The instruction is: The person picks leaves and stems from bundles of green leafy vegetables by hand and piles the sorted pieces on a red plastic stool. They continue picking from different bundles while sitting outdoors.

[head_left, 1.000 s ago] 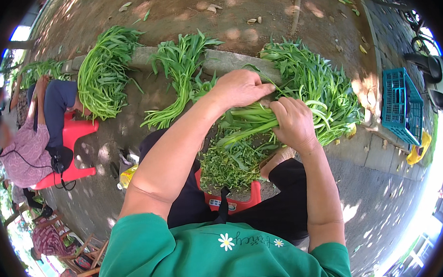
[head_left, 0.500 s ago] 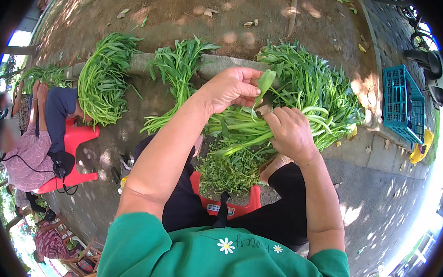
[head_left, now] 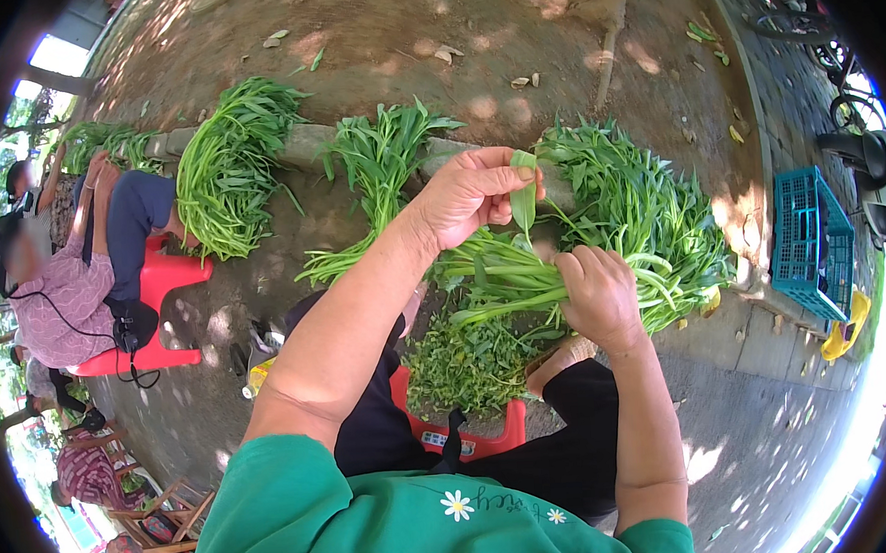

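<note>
Between its thumb and fingers, my left hand pinches a single long green leaf, which hangs down over the bunch below. My right hand is closed around the stems of a bunch of water spinach, held crosswise above my lap. Just beyond that hand lies a large heap of water spinach. A smaller bunch rests on the ground left of my left hand. Under the held bunch, a pile of torn leaves and trimmings spreads between my feet.
I sit on a red plastic stool. Another thick bunch of greens lies far left, beside a person on a red stool. A stone curb runs behind the bunches. At right stand a blue crate and a yellow bag.
The view has shifted slightly, so the surroundings sit lower in it. The leaf in my left hand now hangs downward instead of pointing up. My right hand keeps its grip on the bunch.
</note>
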`<state>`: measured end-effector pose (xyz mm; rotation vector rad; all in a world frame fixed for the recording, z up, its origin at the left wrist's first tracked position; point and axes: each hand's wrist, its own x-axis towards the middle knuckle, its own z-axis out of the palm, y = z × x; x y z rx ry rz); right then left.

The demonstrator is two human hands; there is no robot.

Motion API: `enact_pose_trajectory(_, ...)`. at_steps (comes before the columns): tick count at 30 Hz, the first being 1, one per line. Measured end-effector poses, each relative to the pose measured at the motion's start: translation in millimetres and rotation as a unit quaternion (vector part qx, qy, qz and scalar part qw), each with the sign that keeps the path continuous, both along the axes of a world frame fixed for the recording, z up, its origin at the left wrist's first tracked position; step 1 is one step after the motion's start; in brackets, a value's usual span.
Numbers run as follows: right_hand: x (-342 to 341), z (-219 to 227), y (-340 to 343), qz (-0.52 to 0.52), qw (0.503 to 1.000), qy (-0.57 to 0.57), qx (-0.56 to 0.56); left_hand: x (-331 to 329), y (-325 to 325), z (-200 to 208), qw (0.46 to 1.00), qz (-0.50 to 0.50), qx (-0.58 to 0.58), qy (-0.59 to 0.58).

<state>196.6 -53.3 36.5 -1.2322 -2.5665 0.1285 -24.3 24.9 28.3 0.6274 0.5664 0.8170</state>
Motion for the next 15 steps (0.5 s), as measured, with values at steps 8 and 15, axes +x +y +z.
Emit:
enact_pose_trajectory(8, 7.5, -5.4, 3.4, -0.049, 0.999, 0.018, 0.01, -7.8, 1.5, 8.8, 0.994, 0.081, 0.017, 0.064)
enact_pose_trajectory(15, 16.4, -7.8, 6.3, -0.118, 0.992, 0.035, 0.005, -14.0, 4.0, 6.3, 0.99, 0.124, -0.001, 0.074)
